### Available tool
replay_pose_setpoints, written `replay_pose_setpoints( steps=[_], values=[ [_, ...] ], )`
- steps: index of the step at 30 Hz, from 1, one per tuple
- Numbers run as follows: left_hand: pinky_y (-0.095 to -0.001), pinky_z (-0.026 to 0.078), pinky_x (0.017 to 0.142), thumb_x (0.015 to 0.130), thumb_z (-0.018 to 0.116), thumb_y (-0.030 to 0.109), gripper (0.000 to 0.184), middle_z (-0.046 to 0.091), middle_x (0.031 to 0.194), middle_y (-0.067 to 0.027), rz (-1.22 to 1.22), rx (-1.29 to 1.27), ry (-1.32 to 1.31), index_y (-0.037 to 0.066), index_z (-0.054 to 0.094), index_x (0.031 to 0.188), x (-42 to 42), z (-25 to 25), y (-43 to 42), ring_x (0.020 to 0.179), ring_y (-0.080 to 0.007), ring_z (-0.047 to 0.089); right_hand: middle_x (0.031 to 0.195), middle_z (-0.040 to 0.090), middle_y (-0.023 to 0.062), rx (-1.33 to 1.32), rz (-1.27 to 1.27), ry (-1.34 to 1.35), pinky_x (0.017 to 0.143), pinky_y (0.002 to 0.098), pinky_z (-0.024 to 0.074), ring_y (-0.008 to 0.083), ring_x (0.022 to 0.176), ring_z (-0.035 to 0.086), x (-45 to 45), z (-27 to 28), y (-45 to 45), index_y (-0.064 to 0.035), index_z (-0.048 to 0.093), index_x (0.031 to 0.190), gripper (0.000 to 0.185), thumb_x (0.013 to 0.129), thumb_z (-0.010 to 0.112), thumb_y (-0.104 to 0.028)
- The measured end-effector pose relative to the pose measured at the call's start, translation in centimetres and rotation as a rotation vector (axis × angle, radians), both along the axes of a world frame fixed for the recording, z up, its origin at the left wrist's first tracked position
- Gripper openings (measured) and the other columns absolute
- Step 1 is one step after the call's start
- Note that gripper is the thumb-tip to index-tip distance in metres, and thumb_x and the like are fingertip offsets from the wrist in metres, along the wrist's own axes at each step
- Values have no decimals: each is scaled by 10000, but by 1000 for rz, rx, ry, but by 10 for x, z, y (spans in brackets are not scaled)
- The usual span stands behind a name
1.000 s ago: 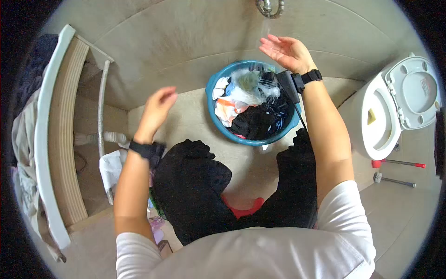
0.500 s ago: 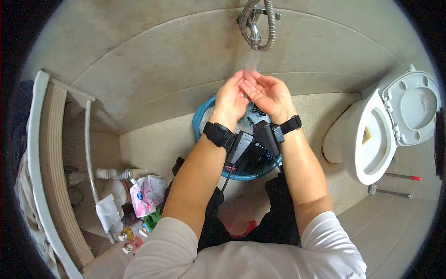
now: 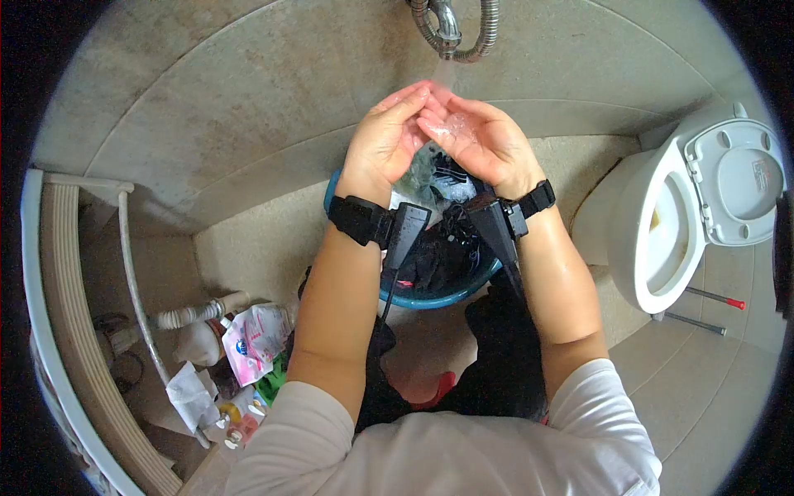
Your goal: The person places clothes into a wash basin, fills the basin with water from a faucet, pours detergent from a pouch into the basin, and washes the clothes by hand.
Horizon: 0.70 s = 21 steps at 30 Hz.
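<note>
Water runs from the metal faucet (image 3: 447,35) on the wall onto my two hands. My left hand (image 3: 389,136) and my right hand (image 3: 475,136) are cupped side by side, fingertips touching under the stream, palms up and wet. Neither holds a solid object. Below them stands a blue basin (image 3: 438,299) with dark and light wet clothes (image 3: 438,248) in it, partly hidden by my hands and by the black devices strapped to my wrists.
A white toilet (image 3: 653,240) with its lid raised stands at the right, two rods (image 3: 703,324) beside it. At the left are a ribbed cabinet edge (image 3: 78,306), a pipe (image 3: 141,273), a pink-white pouch (image 3: 255,341) and several bottles. A red stool (image 3: 434,393) shows between my legs.
My left hand has come in from the left to meet my right hand under the water. Since half a second ago both have stayed cupped there, while the view has shifted.
</note>
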<state>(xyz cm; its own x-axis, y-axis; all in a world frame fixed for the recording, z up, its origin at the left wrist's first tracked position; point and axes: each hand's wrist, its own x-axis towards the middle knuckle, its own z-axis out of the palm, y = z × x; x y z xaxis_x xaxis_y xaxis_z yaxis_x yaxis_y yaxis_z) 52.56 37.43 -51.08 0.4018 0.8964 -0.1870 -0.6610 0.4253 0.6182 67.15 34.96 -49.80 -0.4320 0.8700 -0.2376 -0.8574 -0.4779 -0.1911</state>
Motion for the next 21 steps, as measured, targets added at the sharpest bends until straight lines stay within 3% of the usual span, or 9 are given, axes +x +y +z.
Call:
replay_pose_setpoints(
  steps=[5,7,10,14,15,18,20,21],
  values=[
    [-306,459,754,855,566,159,342,587,997,-74,-111,56,195,26,473,1157,-11,4,-4,887,-148,558,1053,565,191,16,156,-29,877,391,469,297,969,560,8,3,2,48,490,1112,278,880,460,-102],
    [-299,448,736,871,545,200,320,593,975,-60,-64,13,262,51,481,1147,-8,6,-9,851,-142,566,1066,561,188,31,69,-343,869,381,470,287,977,559,10,6,1,48,489,1118,285,887,448,-114],
    [-282,483,703,866,556,174,279,592,982,-56,-46,-8,329,60,506,1116,-4,4,-10,853,-148,582,1076,558,180,89,200,-426,860,378,474,280,975,563,9,5,-1,43,485,1126,293,895,434,-131],
    [-282,482,698,877,538,183,255,596,952,-50,-101,74,272,58,514,1098,-2,2,-11,835,-147,586,1065,567,178,136,138,-348,852,378,480,279,982,564,11,5,1,37,500,1098,276,900,423,-140],
    [-281,482,691,881,533,186,245,596,944,-47,-100,63,271,57,518,1088,-1,-1,-10,828,-144,584,1066,566,180,88,133,-441,855,387,477,274,982,562,7,5,-3,36,500,1093,272,899,422,-138],
    [-275,476,683,887,521,194,231,599,933,-40,-81,51,274,60,526,1075,3,-3,-7,821,-138,582,1074,571,151,93,176,-498,830,372,483,262,985,563,9,11,-4,11,512,1095,268,899,433,-154],
    [-287,451,722,890,514,227,229,602,939,-24,-76,27,345,85,540,1068,3,1,-9,871,-143,576,1054,587,92,148,179,-586,791,370,483,222,949,563,13,19,-7,-51,528,1112,269,892,464,-192],
    [-287,451,722,890,514,227,229,602,939,-24,-76,35,339,85,540,1068,3,3,-11,871,-143,576,1010,595,36,100,173,-775,760,363,467,169,900,538,9,25,-13,-110,559,1101,263,877,500,-235]
  ],
)
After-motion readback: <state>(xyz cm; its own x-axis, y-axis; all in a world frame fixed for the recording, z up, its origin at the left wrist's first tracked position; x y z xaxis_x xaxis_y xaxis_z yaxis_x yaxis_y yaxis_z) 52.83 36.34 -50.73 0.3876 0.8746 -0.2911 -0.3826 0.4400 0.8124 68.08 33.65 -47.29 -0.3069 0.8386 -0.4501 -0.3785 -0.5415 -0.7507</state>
